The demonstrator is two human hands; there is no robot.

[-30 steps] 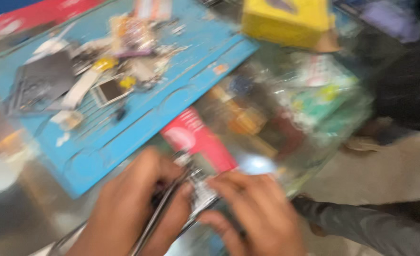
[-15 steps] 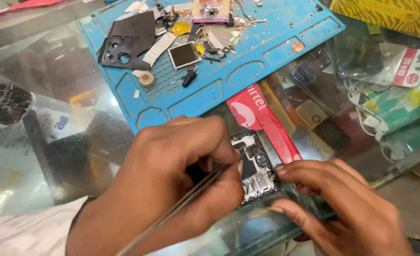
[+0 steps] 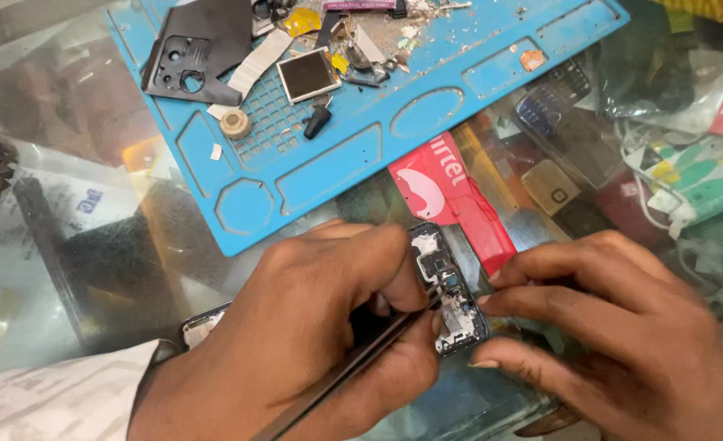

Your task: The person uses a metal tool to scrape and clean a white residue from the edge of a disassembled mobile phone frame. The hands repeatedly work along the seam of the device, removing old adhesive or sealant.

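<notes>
An opened phone [image 3: 446, 287] with its inner parts showing lies on the glass counter near the front edge. My left hand [image 3: 312, 335] grips dark metal tweezers [image 3: 353, 363], and their tips reach into the phone's middle. My right hand [image 3: 623, 335] steadies the phone from the right, fingertips pressed against its edge. Most of the phone's body is hidden under my left hand.
A blue repair mat [image 3: 361, 122] lies behind, holding a black phone back cover [image 3: 198, 49], a small square screen [image 3: 306, 75], a round cap [image 3: 235, 124] and several small parts. A red card [image 3: 451, 196] lies under the glass. Old phones and packets fill the case at right.
The view has steadied and drawn closer since the blurred frame one second ago. My hands stay on the phone, and the tweezers remain at its middle.
</notes>
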